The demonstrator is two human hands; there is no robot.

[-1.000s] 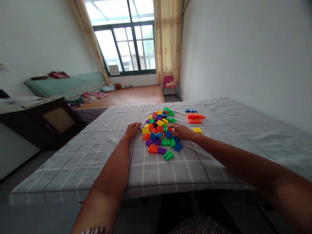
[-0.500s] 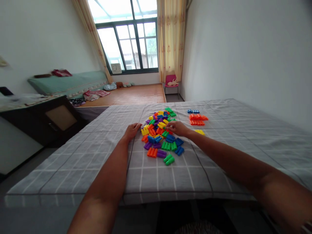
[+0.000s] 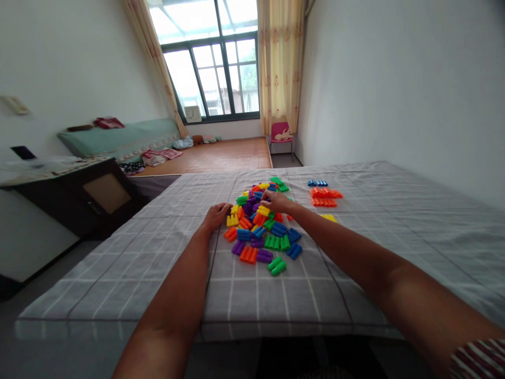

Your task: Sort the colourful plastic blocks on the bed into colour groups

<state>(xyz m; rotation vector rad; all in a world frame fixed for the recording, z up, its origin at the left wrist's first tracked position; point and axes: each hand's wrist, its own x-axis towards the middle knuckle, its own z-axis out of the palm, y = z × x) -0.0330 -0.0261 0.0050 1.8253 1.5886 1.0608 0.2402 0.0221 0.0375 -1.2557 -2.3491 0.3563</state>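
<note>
A heap of plastic building blocks (image 3: 249, 210), made of joined tubes in orange, yellow, green, blue and purple, lies on the checked cloth. At its left edge rests my left hand (image 3: 218, 216), loosely bent and holding nothing that I can see, fingertips beside the outer blocks. Over the upper right of the heap is my right hand (image 3: 275, 202), its fingers drawn together and pointing down among the blocks. Whatever they pinch is hidden. A yellow block (image 3: 263, 210) lies just below those fingers. Closer to me are a green block (image 3: 277, 266) and an orange block (image 3: 248, 255).
Right of the heap, orange blocks (image 3: 324, 198) lie in rows, with blue blocks (image 3: 317, 183) behind them and a yellow block (image 3: 329, 218) partly behind my right forearm. The grey checked tablecloth (image 3: 150, 263) reaches the near table edge. Beyond stand a bed (image 3: 224, 152) and a pink chair (image 3: 280, 131).
My right hand has moved slightly left and farther over the heap. Some blocks under it have shifted. My left hand stays at the heap's left side. The whole view has tilted slightly.
</note>
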